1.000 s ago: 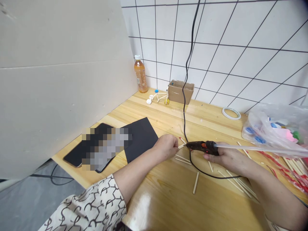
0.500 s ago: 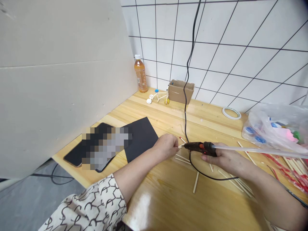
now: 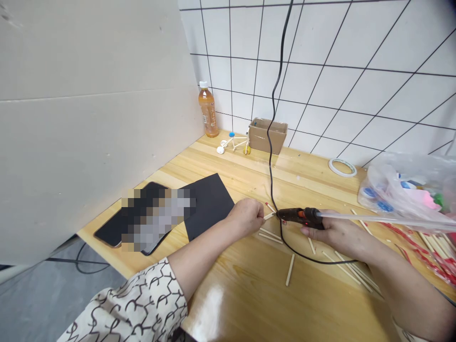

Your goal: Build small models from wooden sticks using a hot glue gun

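Observation:
My right hand (image 3: 326, 230) is wrapped round a black hot glue gun (image 3: 297, 216), with a long clear glue stick (image 3: 374, 219) running out of its back to the right. The gun's nozzle points left at the end of a short wooden stick (image 3: 269, 216). That stick is pinched in the fingertips of my left hand (image 3: 249, 216), so part of it is hidden. Just below and right of my left hand lie several loose wooden sticks (image 3: 270, 237). A red-tipped stick (image 3: 270, 206) lies just behind the nozzle.
At the back stand a juice bottle (image 3: 207, 111), a small stick bicycle model (image 3: 235, 140) and a cardboard box (image 3: 267, 137). A tape roll (image 3: 331, 166) and a plastic bag (image 3: 377, 175) lie right. Black card (image 3: 210, 199) and a phone (image 3: 110, 228) lie left. A black cord (image 3: 272, 166) crosses the middle.
My right hand has drawn the glue gun slightly to the right, away from my left fingers, showing more of the held stick. The cord has swung a little left. My left hand is still.

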Demonstrator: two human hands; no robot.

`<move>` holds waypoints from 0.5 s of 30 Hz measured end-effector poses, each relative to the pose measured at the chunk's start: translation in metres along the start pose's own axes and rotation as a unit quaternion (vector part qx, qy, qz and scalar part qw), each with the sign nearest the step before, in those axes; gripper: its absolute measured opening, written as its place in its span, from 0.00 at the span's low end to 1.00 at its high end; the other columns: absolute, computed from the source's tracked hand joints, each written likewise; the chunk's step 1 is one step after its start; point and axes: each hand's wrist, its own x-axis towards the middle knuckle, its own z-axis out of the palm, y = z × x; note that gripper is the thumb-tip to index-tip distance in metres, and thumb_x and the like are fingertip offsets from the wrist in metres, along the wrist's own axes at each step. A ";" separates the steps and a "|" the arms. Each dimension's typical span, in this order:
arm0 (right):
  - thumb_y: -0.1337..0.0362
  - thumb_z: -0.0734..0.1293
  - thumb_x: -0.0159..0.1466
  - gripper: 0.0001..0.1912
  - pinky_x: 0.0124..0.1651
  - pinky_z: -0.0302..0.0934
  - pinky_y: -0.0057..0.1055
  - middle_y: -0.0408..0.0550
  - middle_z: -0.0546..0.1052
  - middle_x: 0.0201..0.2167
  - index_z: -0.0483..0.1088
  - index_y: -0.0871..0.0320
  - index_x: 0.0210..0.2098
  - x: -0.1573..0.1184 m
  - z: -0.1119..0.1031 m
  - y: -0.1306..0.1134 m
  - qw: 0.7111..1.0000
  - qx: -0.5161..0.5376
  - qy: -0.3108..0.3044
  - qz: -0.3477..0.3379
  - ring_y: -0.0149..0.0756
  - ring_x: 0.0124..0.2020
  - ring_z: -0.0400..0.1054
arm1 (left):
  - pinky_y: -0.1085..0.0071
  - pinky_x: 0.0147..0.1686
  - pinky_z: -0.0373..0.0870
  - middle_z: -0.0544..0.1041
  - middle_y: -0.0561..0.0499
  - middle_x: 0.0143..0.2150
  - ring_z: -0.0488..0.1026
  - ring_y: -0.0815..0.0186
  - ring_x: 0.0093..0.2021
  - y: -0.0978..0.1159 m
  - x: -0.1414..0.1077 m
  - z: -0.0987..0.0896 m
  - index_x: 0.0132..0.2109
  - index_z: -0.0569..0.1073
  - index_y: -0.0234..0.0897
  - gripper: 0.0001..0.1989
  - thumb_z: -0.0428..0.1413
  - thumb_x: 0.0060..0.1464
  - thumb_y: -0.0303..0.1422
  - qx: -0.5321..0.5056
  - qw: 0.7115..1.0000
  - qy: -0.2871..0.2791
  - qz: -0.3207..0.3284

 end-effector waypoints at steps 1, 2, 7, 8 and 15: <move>0.48 0.58 0.59 0.19 0.42 0.62 0.35 0.44 0.78 0.38 0.74 0.51 0.39 0.000 0.000 0.000 1.000 -0.001 -0.001 0.002 0.47 0.40 0.70 | 0.76 0.22 0.55 0.71 0.53 0.21 0.65 0.70 0.23 0.000 0.000 0.001 0.24 0.74 0.35 0.05 0.54 0.41 0.28 -0.001 1.000 0.002 0.000; 0.48 0.58 0.59 0.20 0.42 0.62 0.35 0.44 0.78 0.38 0.74 0.51 0.40 0.000 0.000 0.000 1.000 -0.002 -0.002 0.005 0.47 0.39 0.70 | 0.76 0.22 0.55 0.71 0.53 0.21 0.65 0.70 0.24 -0.001 0.000 0.001 0.23 0.74 0.35 0.05 0.54 0.41 0.28 -0.002 1.000 0.004 0.002; 0.49 0.57 0.60 0.21 0.43 0.61 0.33 0.44 0.77 0.39 0.71 0.50 0.45 0.001 0.001 0.001 1.000 0.008 -0.017 -0.022 0.45 0.41 0.69 | 0.76 0.22 0.55 0.71 0.53 0.20 0.65 0.70 0.23 -0.002 0.001 0.002 0.23 0.74 0.35 0.05 0.53 0.41 0.28 -0.001 1.000 0.008 0.007; 0.50 0.57 0.60 0.21 0.42 0.61 0.33 0.44 0.77 0.38 0.71 0.50 0.46 0.001 0.001 0.001 0.999 0.008 -0.020 -0.026 0.44 0.40 0.69 | 0.76 0.22 0.54 0.70 0.53 0.20 0.64 0.71 0.23 -0.002 0.001 0.002 0.23 0.74 0.35 0.05 0.53 0.41 0.29 0.000 1.000 0.007 0.006; 0.49 0.58 0.59 0.21 0.31 0.61 0.31 0.45 0.76 0.29 0.74 0.55 0.39 0.003 0.008 0.003 1.000 -0.004 -0.015 -0.015 0.41 0.30 0.68 | 0.76 0.21 0.54 0.70 0.54 0.19 0.64 0.71 0.22 -0.001 0.001 0.001 0.23 0.74 0.35 0.05 0.54 0.41 0.30 0.000 1.000 0.003 0.006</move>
